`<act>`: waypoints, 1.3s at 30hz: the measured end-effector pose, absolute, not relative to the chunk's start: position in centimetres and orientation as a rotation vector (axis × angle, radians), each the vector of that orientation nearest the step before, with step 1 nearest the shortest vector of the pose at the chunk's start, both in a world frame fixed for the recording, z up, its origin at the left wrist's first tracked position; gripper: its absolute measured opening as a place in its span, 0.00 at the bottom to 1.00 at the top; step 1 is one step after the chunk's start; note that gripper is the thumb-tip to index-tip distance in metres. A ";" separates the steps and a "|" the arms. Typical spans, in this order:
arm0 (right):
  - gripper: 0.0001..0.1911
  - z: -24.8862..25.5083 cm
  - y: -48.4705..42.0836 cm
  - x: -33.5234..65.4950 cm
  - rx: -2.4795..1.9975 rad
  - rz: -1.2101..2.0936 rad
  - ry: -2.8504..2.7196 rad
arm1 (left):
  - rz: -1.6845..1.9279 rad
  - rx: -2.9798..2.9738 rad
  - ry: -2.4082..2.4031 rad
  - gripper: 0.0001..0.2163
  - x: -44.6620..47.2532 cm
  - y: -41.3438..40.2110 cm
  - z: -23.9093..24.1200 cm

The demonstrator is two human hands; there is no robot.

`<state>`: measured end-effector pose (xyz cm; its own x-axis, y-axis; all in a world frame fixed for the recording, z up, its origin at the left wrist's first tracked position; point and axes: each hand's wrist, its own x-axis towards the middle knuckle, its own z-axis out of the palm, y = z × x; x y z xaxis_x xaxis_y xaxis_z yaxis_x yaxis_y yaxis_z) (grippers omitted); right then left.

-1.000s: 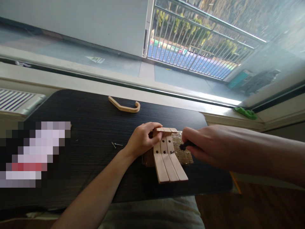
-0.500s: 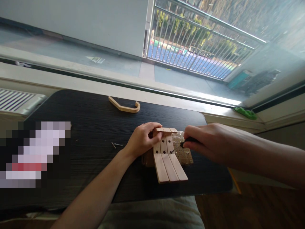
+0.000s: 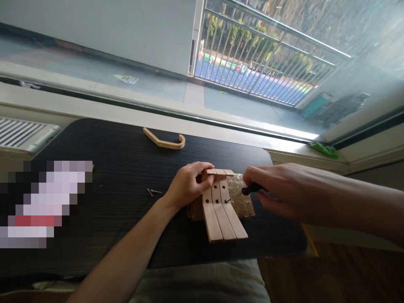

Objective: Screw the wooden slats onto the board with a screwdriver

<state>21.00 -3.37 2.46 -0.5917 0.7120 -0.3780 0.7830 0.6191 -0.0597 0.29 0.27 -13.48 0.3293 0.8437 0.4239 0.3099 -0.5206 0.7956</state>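
Three bent wooden strips lie side by side as one wooden slatted piece (image 3: 223, 223), with dark holes across its middle and a curled far end. My left hand (image 3: 192, 183) is closed round that far end, thumb pressing on the wood. In my right hand (image 3: 268, 185) is a screwdriver (image 3: 251, 188) with a black handle, held at a slant. Its thin shaft reaches the right-hand hole nearest me; whether a screw sits there is too small to tell. Beneath the wood lies a brown, taped block (image 3: 243, 202).
A separate hooked wooden strip (image 3: 170, 145) lies toward the back of the black table (image 3: 120, 168). Two screws (image 3: 152, 192) rest left of my left hand. A blurred-out patch (image 3: 53, 202) covers the table's left side. Behind stands a window with a green cloth (image 3: 323, 149) on the sill.
My right hand's fingers have loosened and shifted on the screwdriver, showing more of its handle. The left hand and the wooden piece stay in place.
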 end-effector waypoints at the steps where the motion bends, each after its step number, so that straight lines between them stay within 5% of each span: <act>1: 0.04 2.6 -3.4 21.0 1.197 -0.326 2.525 | 1.154 1.999 1.008 0.09 0.3 0.3 -13.5; 23: 0.04 3.1 -3.5 19.7 1.164 -0.506 2.589 | 1.148 2.004 1.005 0.09 0.2 0.4 -13.5; 39: 0.05 3.9 -3.6 19.1 1.187 -0.319 2.484 | 1.138 2.003 1.018 0.09 0.2 0.3 -13.6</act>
<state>19.13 -3.56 3.93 -0.5779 0.7000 -0.4195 0.7832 0.6202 -0.0442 0.22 0.32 -13.57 0.3338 0.8461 0.4155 0.3187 -0.5162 0.7950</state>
